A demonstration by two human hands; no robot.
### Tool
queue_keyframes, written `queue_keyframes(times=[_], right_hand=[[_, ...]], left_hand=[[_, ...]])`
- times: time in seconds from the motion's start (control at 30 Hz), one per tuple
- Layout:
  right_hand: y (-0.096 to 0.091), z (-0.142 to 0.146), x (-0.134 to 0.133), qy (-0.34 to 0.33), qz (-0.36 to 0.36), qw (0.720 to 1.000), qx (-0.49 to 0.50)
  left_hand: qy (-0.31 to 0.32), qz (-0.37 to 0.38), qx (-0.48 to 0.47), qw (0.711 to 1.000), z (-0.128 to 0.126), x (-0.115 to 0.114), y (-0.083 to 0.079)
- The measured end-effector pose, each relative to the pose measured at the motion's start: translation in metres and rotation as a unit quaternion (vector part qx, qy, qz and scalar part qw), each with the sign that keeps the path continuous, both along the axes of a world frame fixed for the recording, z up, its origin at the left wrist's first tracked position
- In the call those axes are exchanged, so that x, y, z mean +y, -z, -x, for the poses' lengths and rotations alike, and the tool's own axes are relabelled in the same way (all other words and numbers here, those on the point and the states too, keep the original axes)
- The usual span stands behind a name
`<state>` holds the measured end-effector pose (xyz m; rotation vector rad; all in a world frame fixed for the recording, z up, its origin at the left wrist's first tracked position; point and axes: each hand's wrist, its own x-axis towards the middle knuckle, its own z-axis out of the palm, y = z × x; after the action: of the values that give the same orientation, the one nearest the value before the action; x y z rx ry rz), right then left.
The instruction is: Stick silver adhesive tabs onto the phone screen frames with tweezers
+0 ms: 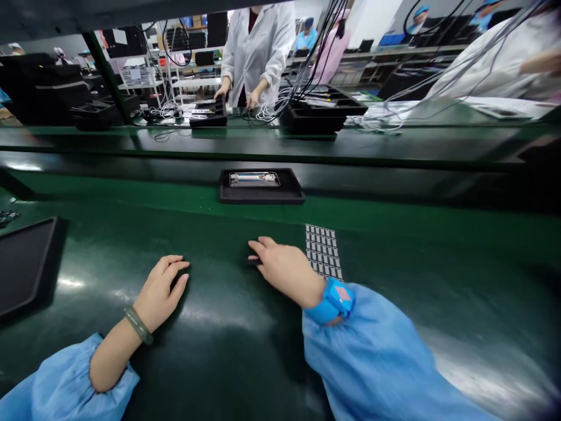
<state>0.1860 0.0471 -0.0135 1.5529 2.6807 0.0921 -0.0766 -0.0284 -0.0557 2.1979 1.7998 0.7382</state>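
My left hand [162, 289] rests over the green work surface with its fingers apart, holding nothing. A green bangle [138, 325] circles that wrist. Toward the middle, my right hand [284, 266] is curled low over the mat around a small black object [253, 262]; only its dark end shows at the thumb, and its kind is unclear. A blue wrist strap [332, 300] sits on my right wrist. Just beyond that wrist lies a sheet of small grey parts [323, 248] in rows, its lower end partly covered by my hand and strap.
Ahead, a black tray [293, 190] holds an open phone-like device [254, 179]. Another black tray [30, 263] lies at the left edge. Behind the raised ledge [394, 143] are black bins [315, 120], hanging cables and a person in a white coat [258, 52].
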Motion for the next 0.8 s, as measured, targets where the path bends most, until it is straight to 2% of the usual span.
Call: queue_keyframes(times=[0.13, 0.23, 0.33, 0.43, 0.57, 0.7, 0.8], right_hand=[[-0.006, 0.026, -0.044, -0.04, 0.045, 0.997, -0.054], [0.002, 0.045, -0.069, -0.079, 0.054, 0.994, -0.057], [0.016, 0.055, -0.08, -0.083, 0.044, 0.994, -0.048], [0.033, 0.054, -0.076, -0.103, -0.027, 0.994, -0.012], [0.056, 0.047, -0.055, -0.153, -0.122, 0.978, 0.069], [0.066, 0.043, -0.035, -0.21, -0.127, 0.952, 0.182], [0.071, 0.042, -0.026, -0.247, -0.131, 0.937, 0.211]], left_hand=[[0.017, -0.003, 0.011, 1.0, 0.0, 0.0, 0.001], [0.037, -0.019, 0.015, 0.999, -0.002, -0.001, 0.001], [0.046, -0.033, 0.02, 0.998, -0.007, -0.002, -0.001], [0.033, -0.036, 0.046, 0.998, -0.013, -0.002, -0.002], [0.012, -0.044, 0.069, 0.997, -0.015, 0.003, -0.001], [-0.006, -0.058, 0.068, 0.996, -0.016, 0.007, 0.0], [-0.007, -0.067, 0.062, 0.996, -0.017, 0.009, 0.001]])
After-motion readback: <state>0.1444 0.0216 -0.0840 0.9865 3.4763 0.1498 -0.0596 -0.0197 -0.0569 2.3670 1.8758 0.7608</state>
